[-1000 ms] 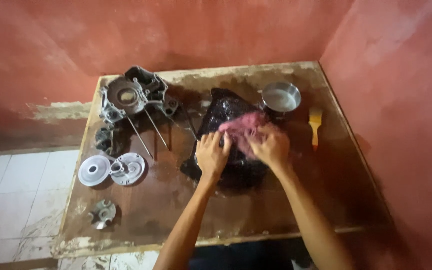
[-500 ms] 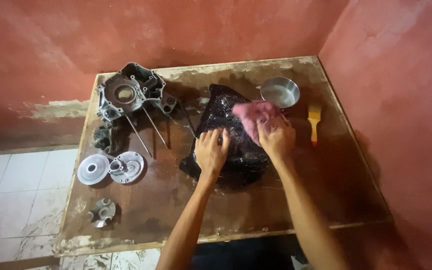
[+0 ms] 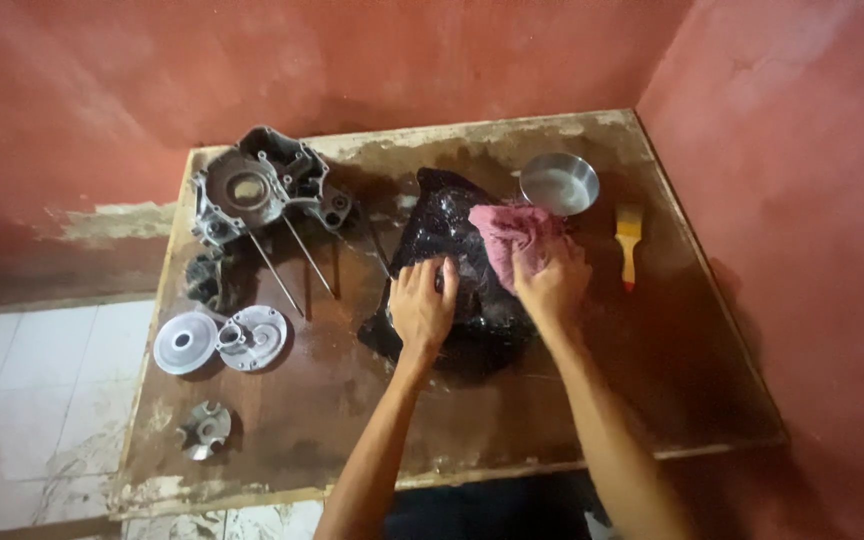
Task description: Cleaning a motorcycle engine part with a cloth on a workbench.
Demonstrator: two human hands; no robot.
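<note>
Head camera, looking steeply down at the desk (image 3: pixel 332 400).
It sits above the desk's near edge, facing the far wall, at about arm's reach; the whole desk fits in frame, with tiled floor left of it. Only one view.
</note>
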